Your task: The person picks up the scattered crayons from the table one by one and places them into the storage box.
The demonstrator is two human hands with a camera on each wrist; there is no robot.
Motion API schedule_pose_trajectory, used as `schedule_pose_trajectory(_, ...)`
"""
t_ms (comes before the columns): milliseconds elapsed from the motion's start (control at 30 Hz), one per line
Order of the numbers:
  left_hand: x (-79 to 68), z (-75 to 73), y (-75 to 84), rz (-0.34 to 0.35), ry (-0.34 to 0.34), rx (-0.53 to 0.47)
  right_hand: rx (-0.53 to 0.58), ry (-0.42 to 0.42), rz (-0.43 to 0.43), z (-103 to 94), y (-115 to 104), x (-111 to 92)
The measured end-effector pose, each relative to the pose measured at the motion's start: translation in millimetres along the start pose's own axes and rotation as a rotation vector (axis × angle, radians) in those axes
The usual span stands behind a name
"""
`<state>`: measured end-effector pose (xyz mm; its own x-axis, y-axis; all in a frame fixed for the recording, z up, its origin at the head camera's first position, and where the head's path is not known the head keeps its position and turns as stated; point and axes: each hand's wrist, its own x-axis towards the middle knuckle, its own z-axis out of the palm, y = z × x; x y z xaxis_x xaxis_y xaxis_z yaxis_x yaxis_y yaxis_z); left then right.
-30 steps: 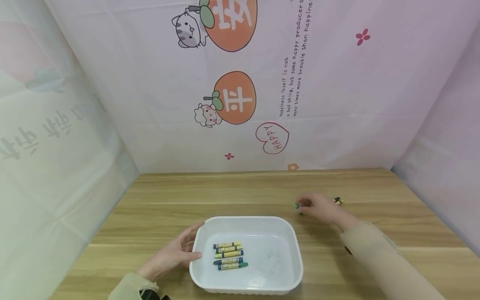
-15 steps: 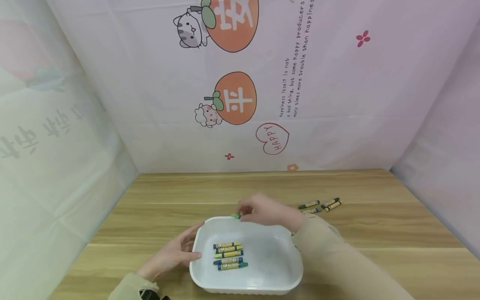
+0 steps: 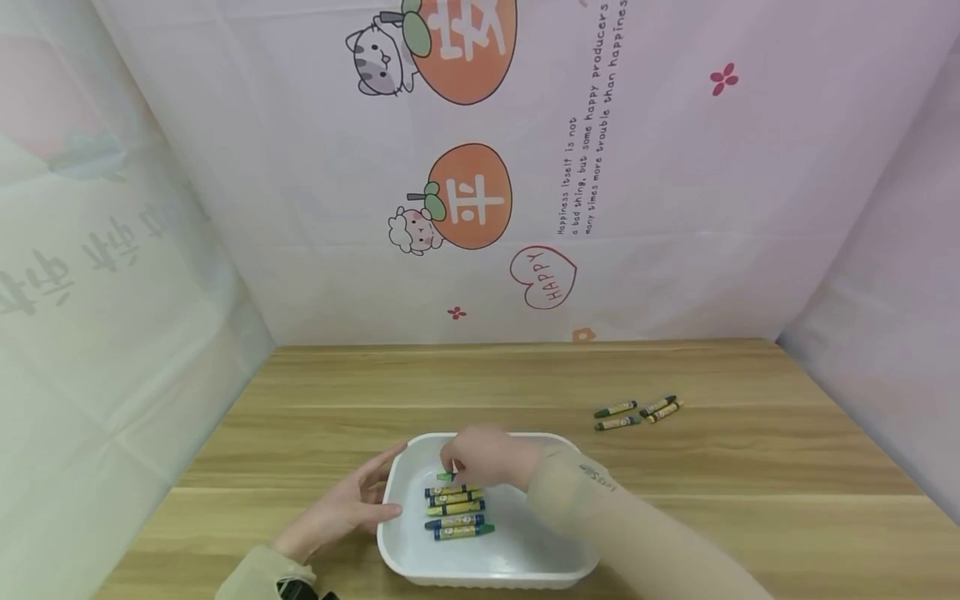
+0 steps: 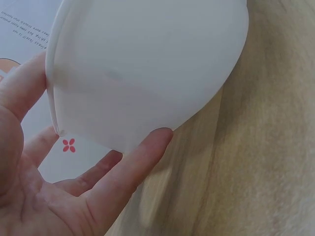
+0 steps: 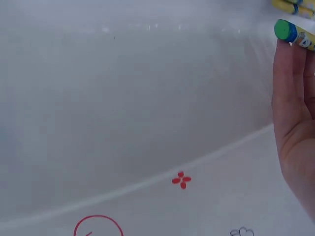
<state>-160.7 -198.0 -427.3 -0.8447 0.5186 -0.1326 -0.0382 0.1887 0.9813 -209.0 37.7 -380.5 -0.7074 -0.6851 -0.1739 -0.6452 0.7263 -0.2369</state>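
Note:
A white plastic tray (image 3: 495, 580) stands at the front of the table. My left hand (image 3: 352, 504) holds its left side, thumb over the rim and fingers against the outer wall (image 4: 147, 64) in the left wrist view. Inside the tray, my right hand (image 3: 487, 457) pinches a green crayon (image 5: 284, 30), whose green end (image 3: 445, 477) shows just behind a row of crayons. That row has several yellow-wrapped crayons, among them a yellow one (image 3: 456, 507) and a dark green one (image 3: 463, 531). The right hand hides part of the tray's back.
Several more crayons lie on the wooden table (image 3: 337, 383) to the right behind the tray, among them a dark green one (image 3: 617, 409) and a yellow-tipped one (image 3: 664, 412). A printed cloth (image 3: 637, 275) hangs behind and along both sides.
My right hand has carried the green crayon from the loose crayons on the right, leftward over the tray's back rim and down into the tray. The left hand keeps its place.

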Motion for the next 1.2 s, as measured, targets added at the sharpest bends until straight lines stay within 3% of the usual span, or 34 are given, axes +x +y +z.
schedule_pose_trajectory(400,-2.5,1.3,1.7,0.012,-0.012,-0.006,-0.121,0.099,0.024,14.9,-8.3,1.4)
schedule_pose_trajectory(600,-2.8,1.7,1.7,0.018,-0.015,-0.01,-0.1,0.103,0.018,12.3,-8.3,0.0)
schedule_pose_trajectory(700,-2.6,1.9,1.4,0.019,-0.017,-0.017,-0.048,0.091,0.008,1.9,-9.9,-4.5)
schedule_pose_trajectory(900,-2.3,2.1,0.9,0.022,-0.026,-0.03,0.159,0.121,-0.035,-32.4,-6.9,-22.3)
schedule_pose_trajectory(1067,-2.1,2.7,1.3,0.019,-0.012,-0.02,0.312,0.186,-0.116,-54.7,8.9,-43.0)
schedule_pose_trajectory(1200,-1.8,3.0,1.7,0.015,0.007,-0.005,0.398,0.235,-0.125,-63.3,28.4,-62.6)
